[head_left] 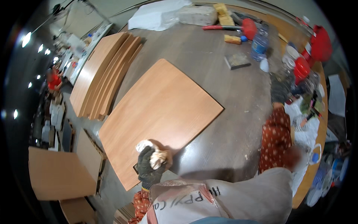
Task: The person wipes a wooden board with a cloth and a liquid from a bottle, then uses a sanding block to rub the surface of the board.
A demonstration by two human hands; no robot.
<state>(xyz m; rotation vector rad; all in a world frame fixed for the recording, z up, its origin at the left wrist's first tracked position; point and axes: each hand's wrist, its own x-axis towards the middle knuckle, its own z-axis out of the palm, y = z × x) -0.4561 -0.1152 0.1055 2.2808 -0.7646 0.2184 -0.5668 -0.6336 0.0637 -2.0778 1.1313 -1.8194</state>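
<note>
A light wood-coloured panel [160, 115] lies flat on the grey worktable, its near left corner jutting past the table edge. My left hand [148, 170], in a dark grey glove, is closed on a crumpled white cloth [158, 157] at the panel's near edge. My right arm stretches out to the right side of the table. There my right hand [280, 87], gloved in grey, is among bottles and jars, nearest a clear bottle with a white cap [289, 64]. Its fingers blend into the clutter, so I cannot see whether they grip anything.
Several similar panels [104, 71] are stacked at the table's left edge. A red-headed mallet [248, 29], a water bottle [260, 44], a sanding block [237, 61] and yellow sponges [232, 39] sit at the back right. An open cardboard box [61, 171] stands lower left. A person in red [54, 81] is far left.
</note>
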